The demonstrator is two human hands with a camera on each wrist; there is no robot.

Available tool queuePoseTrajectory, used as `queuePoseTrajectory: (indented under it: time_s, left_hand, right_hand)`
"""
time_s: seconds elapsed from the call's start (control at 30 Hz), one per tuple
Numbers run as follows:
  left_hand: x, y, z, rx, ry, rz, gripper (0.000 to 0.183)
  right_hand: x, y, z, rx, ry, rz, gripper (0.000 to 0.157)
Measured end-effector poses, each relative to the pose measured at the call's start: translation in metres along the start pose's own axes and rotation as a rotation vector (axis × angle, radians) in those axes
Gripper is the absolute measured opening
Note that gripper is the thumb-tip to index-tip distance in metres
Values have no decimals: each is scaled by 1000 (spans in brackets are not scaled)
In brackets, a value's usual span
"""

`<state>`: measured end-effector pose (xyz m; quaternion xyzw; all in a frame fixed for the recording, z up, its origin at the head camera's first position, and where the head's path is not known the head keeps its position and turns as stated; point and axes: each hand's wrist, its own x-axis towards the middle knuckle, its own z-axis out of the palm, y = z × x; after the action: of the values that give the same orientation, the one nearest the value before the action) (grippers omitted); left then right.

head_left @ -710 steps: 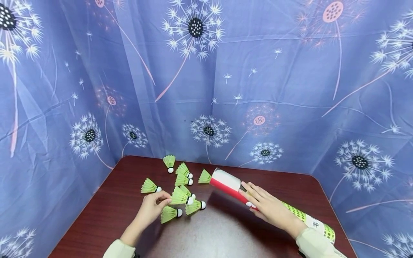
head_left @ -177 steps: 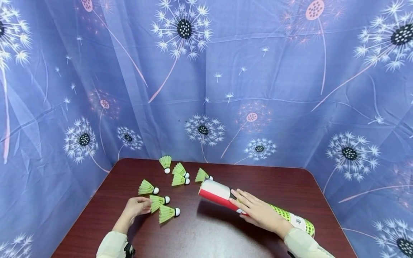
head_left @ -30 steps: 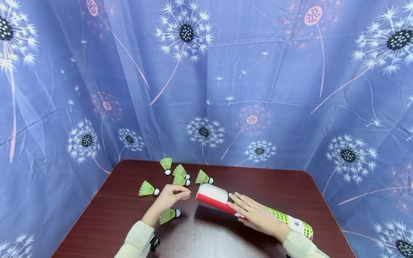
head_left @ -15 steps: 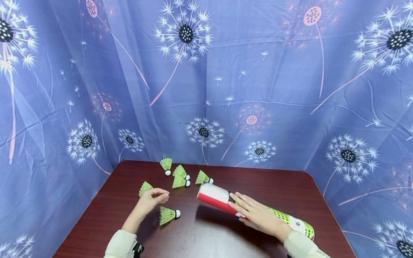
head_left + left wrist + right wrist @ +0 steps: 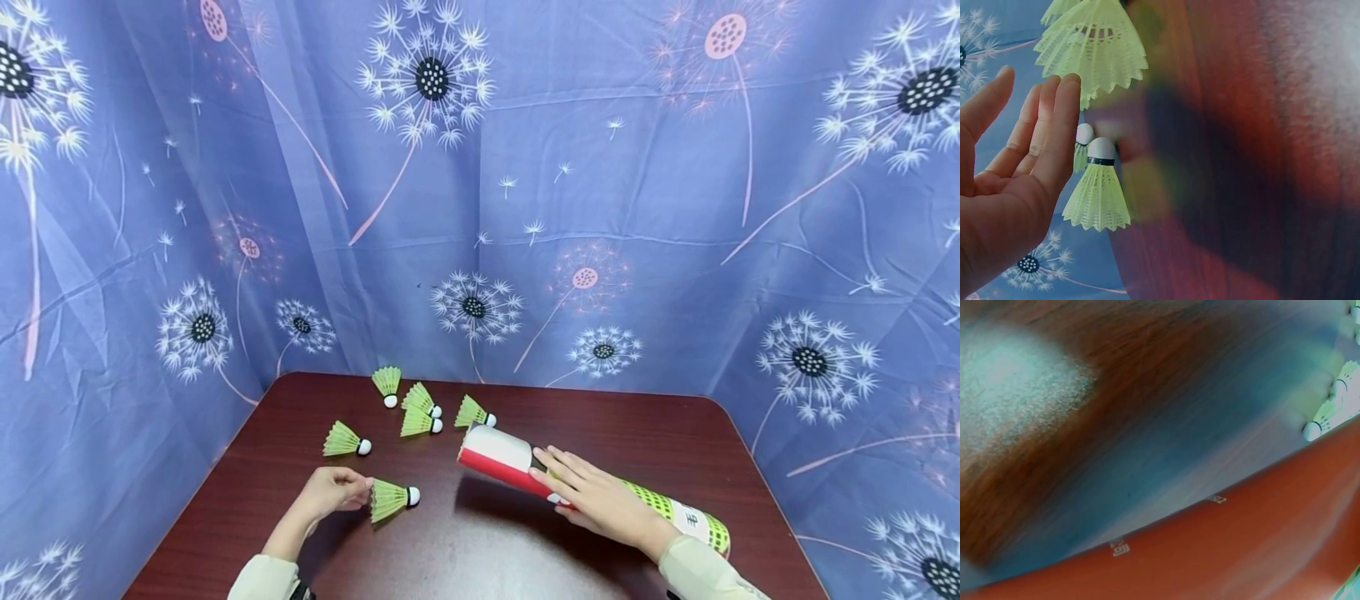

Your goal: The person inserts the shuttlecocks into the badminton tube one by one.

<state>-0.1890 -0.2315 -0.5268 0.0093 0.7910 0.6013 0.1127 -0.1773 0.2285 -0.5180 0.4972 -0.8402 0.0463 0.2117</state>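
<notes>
In the head view my left hand (image 5: pixel 333 493) is at the feathered skirt of the nearest yellow-green shuttlecock (image 5: pixel 390 498), fingertips right at its rim. The left wrist view shows the thumb and fingers apart, with the shuttlecock skirt (image 5: pixel 1094 53) just beyond the fingertips. My right hand (image 5: pixel 600 504) holds a shuttlecock tube (image 5: pixel 498 454) from above, fingers laid across it and the thumb on the near side. The tube's white and red mouth end points left towards the shuttlecocks, with a shadow under it. Its red-orange side (image 5: pixel 1241 537) fills the lower right wrist view.
Another shuttlecock (image 5: pixel 343 439) lies left on the dark red-brown table (image 5: pixel 600 417). Further back are a lone shuttlecock (image 5: pixel 387 383), two close together (image 5: pixel 420 421), and one shuttlecock (image 5: pixel 471 411) behind the tube's mouth. A blue dandelion-print curtain (image 5: pixel 637 167) surrounds the table.
My left hand has come back from near the tube's mouth to the nearest shuttlecock. The shuttlecock it touched 5.9 seconds ago is gone from the table. The right hand stays on the tube.
</notes>
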Motion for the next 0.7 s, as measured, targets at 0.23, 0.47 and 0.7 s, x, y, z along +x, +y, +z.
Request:
queuePoseTrajectory:
  time_s: [0.23, 0.47, 0.7]
  left_hand:
    - [3, -9, 7, 10, 16, -47, 25]
    - [5, -15, 13, -19, 20, -44, 18]
    - [8, -17, 16, -17, 29, -20, 18]
  right_hand:
    - [0, 0, 1, 8, -2, 5, 66]
    - [-2, 0, 4, 8, -8, 4, 69]
    - [-1, 0, 6, 8, 12, -8, 67]
